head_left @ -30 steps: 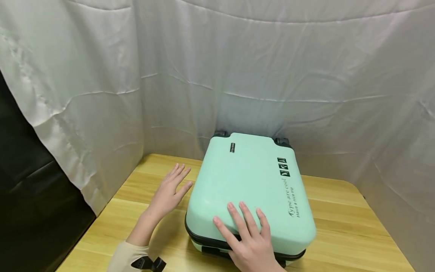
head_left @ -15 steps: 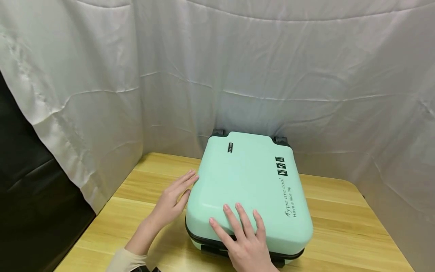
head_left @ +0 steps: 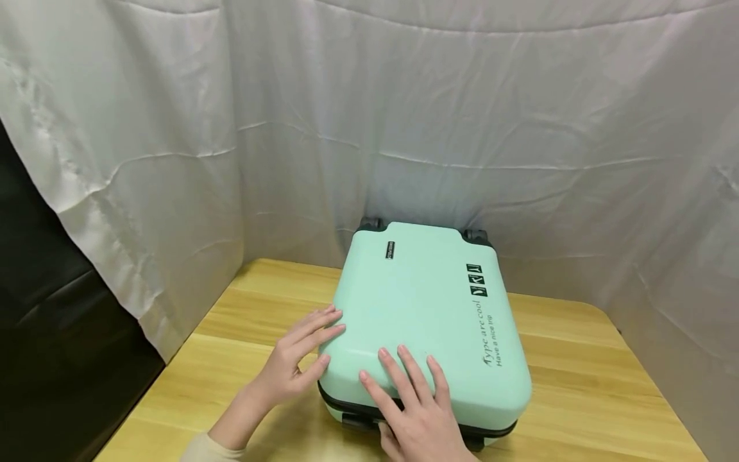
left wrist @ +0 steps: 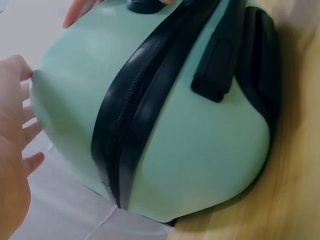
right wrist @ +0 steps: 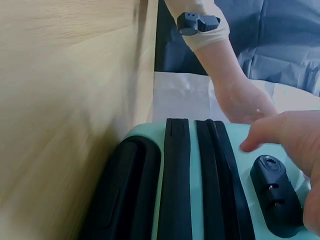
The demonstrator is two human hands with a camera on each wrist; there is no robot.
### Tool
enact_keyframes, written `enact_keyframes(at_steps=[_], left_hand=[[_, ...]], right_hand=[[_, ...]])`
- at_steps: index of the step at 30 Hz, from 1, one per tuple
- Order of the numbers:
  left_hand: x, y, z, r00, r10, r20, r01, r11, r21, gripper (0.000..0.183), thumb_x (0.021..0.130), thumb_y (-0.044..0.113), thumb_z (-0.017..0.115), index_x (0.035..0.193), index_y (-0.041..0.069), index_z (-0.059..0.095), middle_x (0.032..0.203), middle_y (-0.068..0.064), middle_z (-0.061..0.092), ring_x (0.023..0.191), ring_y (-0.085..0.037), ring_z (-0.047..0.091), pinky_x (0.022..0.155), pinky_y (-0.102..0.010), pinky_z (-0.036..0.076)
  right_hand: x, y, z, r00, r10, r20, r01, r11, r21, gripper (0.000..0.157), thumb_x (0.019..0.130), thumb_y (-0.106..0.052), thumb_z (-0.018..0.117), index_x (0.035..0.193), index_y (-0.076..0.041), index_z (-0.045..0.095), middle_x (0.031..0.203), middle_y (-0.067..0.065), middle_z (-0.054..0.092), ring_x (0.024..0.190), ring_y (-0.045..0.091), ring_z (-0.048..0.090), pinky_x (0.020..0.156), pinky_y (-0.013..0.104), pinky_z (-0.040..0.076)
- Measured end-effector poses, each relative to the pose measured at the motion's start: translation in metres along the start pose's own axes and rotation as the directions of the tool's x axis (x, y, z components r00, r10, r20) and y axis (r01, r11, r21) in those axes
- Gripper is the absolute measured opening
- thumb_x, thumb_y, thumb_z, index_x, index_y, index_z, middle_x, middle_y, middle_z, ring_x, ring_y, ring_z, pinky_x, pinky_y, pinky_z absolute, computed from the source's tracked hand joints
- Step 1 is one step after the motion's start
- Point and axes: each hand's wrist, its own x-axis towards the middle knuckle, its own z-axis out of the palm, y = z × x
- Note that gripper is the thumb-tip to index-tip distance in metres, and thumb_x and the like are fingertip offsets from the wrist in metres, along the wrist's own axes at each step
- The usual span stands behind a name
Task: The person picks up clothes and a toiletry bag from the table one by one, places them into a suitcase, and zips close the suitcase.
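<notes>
The suitcase (head_left: 421, 308), mint green with black trim, lies flat and closed on the table (head_left: 583, 372), its two visible wheels (head_left: 476, 237) at the far end, near the curtain (head_left: 462, 102). A small black label (head_left: 390, 250) sits toward the far left of its lid; along the right, three black squares (head_left: 476, 280) line up with sideways lettering (head_left: 487, 337) reading "Type are cool" and "Have a nice trip". A black zip band (left wrist: 127, 110) runs around the case; on the near side, a black handle (right wrist: 176, 180) lies below it and an oblong black lock (right wrist: 276, 196) above it. The left hand (head_left: 297, 359) rests its extended fingers on the lid's left edge near the front corner, its grip released. The right hand (head_left: 420, 414) lies over the front edge, fingers spread on the lid and thumb lower down beside the lock, likewise loose rather than grasping. A pale sleeve (head_left: 210, 449) covers the left forearm, and a small black device (right wrist: 197, 23) sits at its cuff. The table has a yellowish wood grain. The light grey curtain hangs behind it and along both sides, with black cloth (head_left: 58, 321) at far left.
</notes>
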Motion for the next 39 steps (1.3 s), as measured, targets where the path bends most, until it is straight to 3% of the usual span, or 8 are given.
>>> enact_keyframes(at_steps=[5,10,13,16,20,23,32,39], left_hand=[[0.002,0.003,0.003,0.997,0.075,0.01,-0.076,0.994,0.084,0.044,0.096,0.03,0.058,0.121,-0.005,0.064,0.132,-0.021,0.06,0.132,-0.034,0.051,0.119,-0.036,0.03],[0.006,0.009,0.006,0.983,0.175,0.059,-0.184,0.963,0.197,0.052,0.091,0.04,0.063,0.121,-0.003,0.064,0.129,-0.021,0.062,0.126,-0.038,0.054,0.119,-0.043,0.03],[0.01,0.014,0.01,0.963,0.245,0.112,-0.267,0.921,0.282,0.058,0.089,0.046,0.064,0.123,-0.001,0.063,0.127,-0.02,0.063,0.121,-0.04,0.057,0.115,-0.049,0.034],[0.014,0.018,0.016,0.939,0.307,0.156,-0.344,0.861,0.374,0.063,0.088,0.053,0.063,0.124,0.001,0.063,0.127,-0.019,0.065,0.116,-0.04,0.061,0.107,-0.052,0.042],[0.018,0.025,0.024,0.92,0.345,0.184,-0.391,0.801,0.453,0.068,0.086,0.061,0.06,0.125,0.004,0.064,0.126,-0.017,0.065,0.114,-0.039,0.063,0.1,-0.052,0.047],[0.019,0.029,0.031,0.916,0.354,0.191,-0.402,0.778,0.483,0.072,0.084,0.064,0.061,0.126,0.005,0.063,0.126,-0.016,0.066,0.115,-0.038,0.062,0.1,-0.052,0.047],[0.022,0.038,0.041,0.91,0.366,0.197,-0.411,0.723,0.555,0.082,0.076,0.071,0.064,0.129,0.009,0.061,0.125,-0.012,0.067,0.114,-0.031,0.064,0.096,-0.053,0.047],[0.021,0.042,0.046,0.923,0.341,0.178,-0.377,0.709,0.596,0.087,0.07,0.073,0.066,0.129,0.01,0.061,0.124,-0.011,0.067,0.113,-0.03,0.065,0.091,-0.055,0.048]], right_hand=[[0.002,0.007,-0.005,0.99,-0.007,-0.138,0.018,0.997,0.081,0.051,0.098,-0.039,0.037,0.138,-0.015,0.055,0.142,0.015,0.053,0.131,0.036,0.046,0.121,0.046,0.014],[0.003,0.021,-0.013,0.958,-0.014,-0.287,0.059,0.987,0.149,0.045,0.098,-0.034,0.044,0.125,-0.005,0.064,0.129,0.022,0.06,0.12,0.04,0.052,0.121,0.04,0.021],[0.005,0.033,-0.022,0.932,-0.004,-0.362,0.062,0.987,0.149,0.041,0.098,-0.031,0.046,0.117,-0.001,0.067,0.121,0.024,0.063,0.116,0.041,0.054,0.12,0.039,0.024],[0.008,0.045,-0.03,0.905,0.015,-0.425,0.048,0.989,0.137,0.038,0.097,-0.028,0.048,0.112,0.001,0.068,0.116,0.026,0.064,0.114,0.04,0.054,0.12,0.037,0.026],[0.009,0.063,-0.04,0.872,0.053,-0.486,0.01,0.992,0.125,0.036,0.096,-0.027,0.051,0.107,0.003,0.068,0.112,0.027,0.064,0.116,0.039,0.055,0.118,0.035,0.028],[0.007,0.074,-0.048,0.86,0.093,-0.501,-0.032,0.991,0.13,0.037,0.097,-0.028,0.052,0.105,0.004,0.068,0.111,0.027,0.064,0.119,0.038,0.054,0.118,0.033,0.03],[-0.015,0.109,-0.061,0.859,0.225,-0.459,-0.182,0.974,0.138,0.049,0.097,-0.038,0.052,0.108,0.008,0.065,0.114,0.031,0.06,0.133,0.031,0.049,0.119,0.031,0.029],[-0.054,0.146,-0.055,0.823,0.417,-0.386,-0.373,0.909,0.185,0.062,0.096,-0.05,0.051,0.113,0.008,0.064,0.118,0.031,0.058,0.137,0.019,0.043,0.118,0.022,0.024]])
